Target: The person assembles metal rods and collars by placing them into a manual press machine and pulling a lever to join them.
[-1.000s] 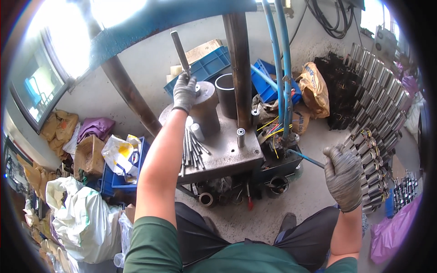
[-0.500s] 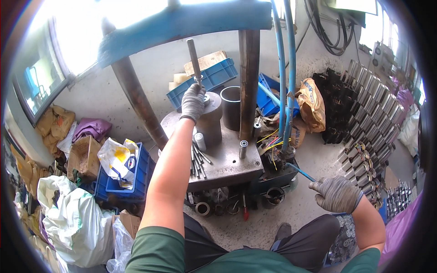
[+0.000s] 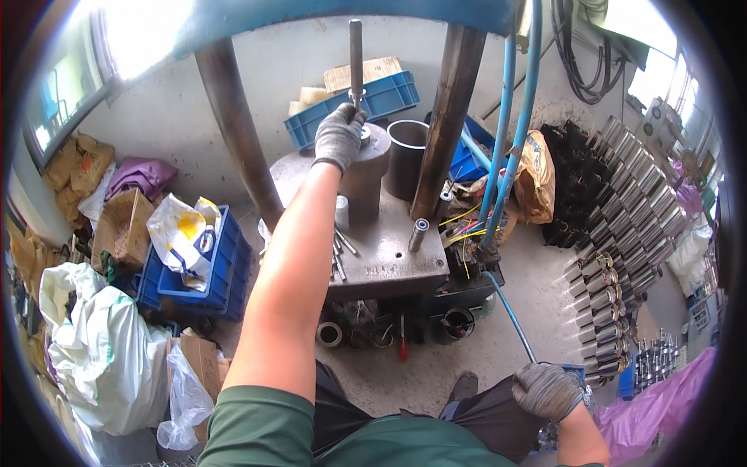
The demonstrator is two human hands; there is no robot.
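Note:
My left hand [image 3: 339,134], in a grey work glove, grips the lower end of a long steel rod [image 3: 355,54] that stands upright on a round grey die block [image 3: 372,167] of a press. My right hand [image 3: 547,388], also gloved, is low beside my right knee, fingers curled over a blue box edge; what it holds is hidden. Several loose steel pins [image 3: 341,253] lie on the flat press table [image 3: 393,257] below my left forearm.
Two rusty press columns [image 3: 445,117] rise from the table. Blue hoses [image 3: 510,132] run down at the right. Stacked shiny cylinders [image 3: 622,241] fill the right floor. Blue crates [image 3: 204,272], cardboard and white bags [image 3: 101,350] crowd the left.
My left hand has stood the rod upright on the die block. My right hand has dropped from the stacked cylinders down to beside my knee.

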